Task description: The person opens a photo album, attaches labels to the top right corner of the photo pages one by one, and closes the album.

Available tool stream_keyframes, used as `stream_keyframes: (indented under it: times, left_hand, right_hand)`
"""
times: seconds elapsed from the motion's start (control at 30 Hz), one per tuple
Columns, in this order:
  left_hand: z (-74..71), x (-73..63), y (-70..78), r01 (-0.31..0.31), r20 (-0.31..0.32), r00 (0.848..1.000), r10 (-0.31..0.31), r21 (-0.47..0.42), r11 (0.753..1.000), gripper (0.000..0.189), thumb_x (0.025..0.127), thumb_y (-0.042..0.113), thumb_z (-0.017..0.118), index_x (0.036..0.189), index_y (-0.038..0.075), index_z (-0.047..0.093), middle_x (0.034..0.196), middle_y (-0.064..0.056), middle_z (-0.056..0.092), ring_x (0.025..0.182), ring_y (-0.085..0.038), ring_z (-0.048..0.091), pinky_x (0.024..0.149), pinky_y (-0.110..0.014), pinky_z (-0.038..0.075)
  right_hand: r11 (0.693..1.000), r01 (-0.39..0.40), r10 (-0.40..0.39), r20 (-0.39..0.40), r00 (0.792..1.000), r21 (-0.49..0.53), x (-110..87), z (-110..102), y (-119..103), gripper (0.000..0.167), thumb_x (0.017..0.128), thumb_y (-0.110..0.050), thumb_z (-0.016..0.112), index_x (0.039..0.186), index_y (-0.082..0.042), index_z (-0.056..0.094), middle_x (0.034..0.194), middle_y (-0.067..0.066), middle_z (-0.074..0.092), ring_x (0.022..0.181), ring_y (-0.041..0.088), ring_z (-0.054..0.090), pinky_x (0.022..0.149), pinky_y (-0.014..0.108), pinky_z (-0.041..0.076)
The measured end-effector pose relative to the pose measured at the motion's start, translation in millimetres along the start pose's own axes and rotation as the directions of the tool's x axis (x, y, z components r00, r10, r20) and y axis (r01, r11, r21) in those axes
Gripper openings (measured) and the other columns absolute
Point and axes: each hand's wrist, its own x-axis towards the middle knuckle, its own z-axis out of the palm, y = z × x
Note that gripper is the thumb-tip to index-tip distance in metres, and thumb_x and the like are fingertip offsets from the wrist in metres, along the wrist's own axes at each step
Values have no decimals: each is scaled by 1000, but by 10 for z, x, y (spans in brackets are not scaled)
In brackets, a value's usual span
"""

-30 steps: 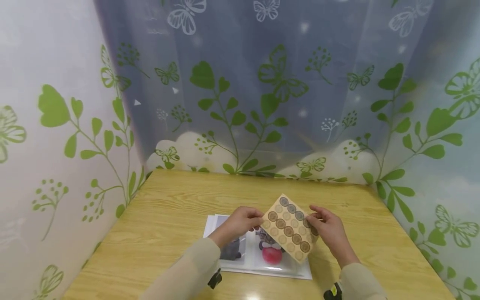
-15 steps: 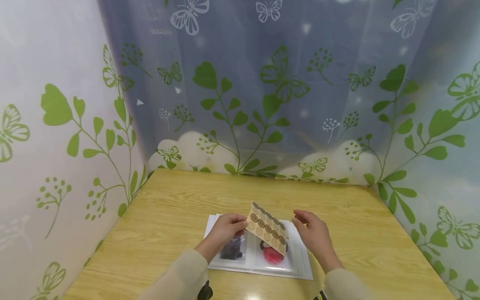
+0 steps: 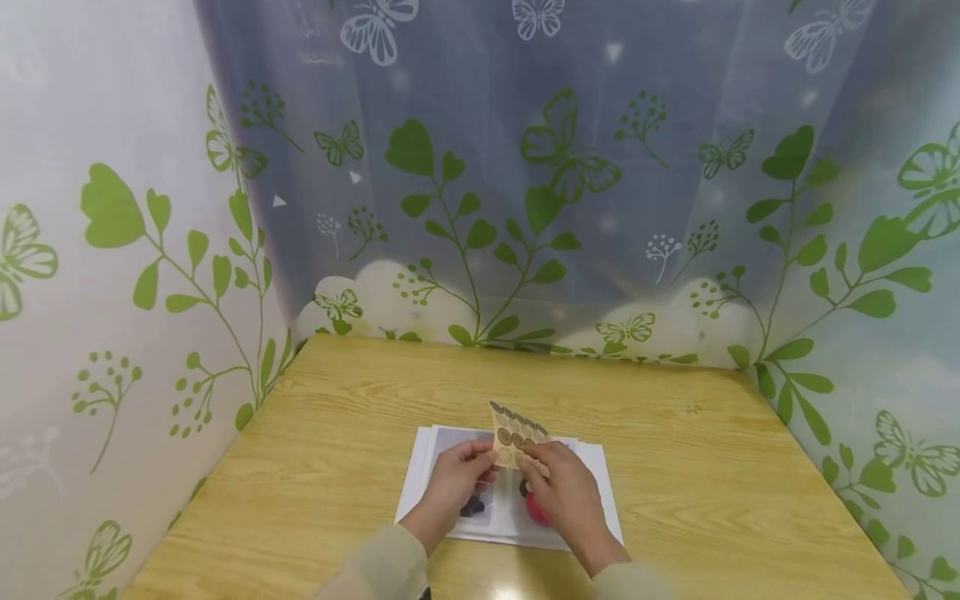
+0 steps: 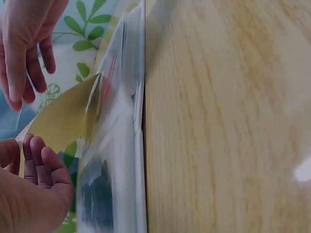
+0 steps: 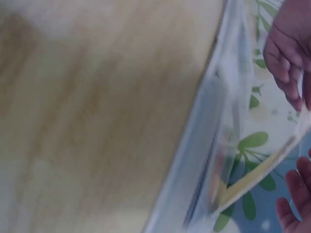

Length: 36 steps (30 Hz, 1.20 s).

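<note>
A beige sheet (image 3: 512, 423) printed with rows of coin-like circles is held tilted above an open photo album (image 3: 606, 481) in the head view. My left hand (image 3: 450, 483) pinches its left edge between thumb and fingers. Over the album's right page, my right hand (image 3: 570, 496) is close to the sheet's right part, covering some of it. From the left wrist, the right hand (image 4: 26, 46) appears apart from the sheet (image 4: 65, 116), fingers pointing down. The sheet bends, its far end reaching the album's clear pockets (image 4: 114, 114). Much of the album's pictures is hidden by the hands.
The album lies near the front of a wood-grain table (image 3: 360, 400). Fabric walls (image 3: 480, 183) with leaf and butterfly prints stand at the back and both sides.
The right hand has let go of the sheet, dropped back, then come left to it again. The left hand has drawn the sheet left and lower, and the sheet is now more steeply angled.
</note>
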Motion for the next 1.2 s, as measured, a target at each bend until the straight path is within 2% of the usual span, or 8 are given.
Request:
stream_keyframes:
  times: [0.13, 0.23, 0.4, 0.53, 0.67, 0.97, 1.2]
  left_hand:
    - [10, -27, -23, 4, 9, 1000, -4, -3, 1000, 25, 96, 7, 63, 113, -11, 64, 82, -2, 70, 70, -8, 63, 66, -26, 56]
    - [3, -41, -39, 4, 21, 1000, -3, -11, 1000, 25, 95, 3, 63, 114, -13, 63, 86, -6, 71, 72, -10, 64, 70, -28, 57]
    - [-20, -65, -54, -19, 63, 998, 20, -15, 1000, 27, 94, -1, 61, 116, -17, 60, 92, -11, 72, 74, -10, 64, 72, -30, 57]
    - [-37, -62, -69, -37, 85, 996, 38, -17, 999, 27, 94, -2, 60, 115, -18, 60, 90, -9, 72, 72, -8, 63, 70, -27, 55]
    - [-52, -60, -74, -29, 94, 995, 30, -10, 1000, 25, 93, -2, 62, 113, -16, 62, 90, -7, 72, 72, -8, 64, 70, -26, 55]
    - [-67, -86, -16, -37, 114, 993, 34, 21, 999, 25, 93, 2, 64, 112, -13, 66, 91, -7, 72, 75, -10, 65, 71, -25, 56]
    - [-71, -95, -19, -96, 123, 988, 89, 55, 994, 24, 92, 1, 64, 110, -15, 65, 94, -12, 72, 77, -13, 66, 73, -30, 57]
  right_hand:
    - [995, 74, -78, -57, 995, -68, -35, 100, -34, 19, 87, -16, 76, 105, -10, 75, 101, 3, 69, 89, 22, 67, 76, 41, 56]
    - [991, 98, -107, -99, 989, -94, -45, 150, -36, 18, 85, -16, 78, 102, -11, 76, 98, 1, 70, 87, 20, 66, 75, 40, 56]
    - [990, 102, -112, -104, 988, -95, -57, 205, -32, 15, 84, -17, 79, 97, -12, 76, 94, -1, 69, 87, 19, 65, 74, 38, 55]
    - [987, 122, -133, -107, 985, -100, -62, 232, -35, 14, 83, -19, 80, 95, -12, 76, 93, -1, 69, 85, 18, 65, 73, 37, 55]
    - [985, 133, -145, -109, 983, -112, -62, 237, -47, 14, 82, -20, 81, 94, -13, 76, 93, -1, 69, 83, 18, 66, 71, 37, 55]
    - [990, 104, -112, -83, 990, -98, -64, 240, -87, 15, 83, -24, 80, 95, -14, 76, 95, -2, 70, 85, 19, 66, 74, 40, 54]
    - [988, 112, -124, -110, 986, -106, -55, 263, -90, 17, 82, -29, 80, 87, -15, 75, 86, -4, 70, 78, 17, 66, 70, 38, 53]
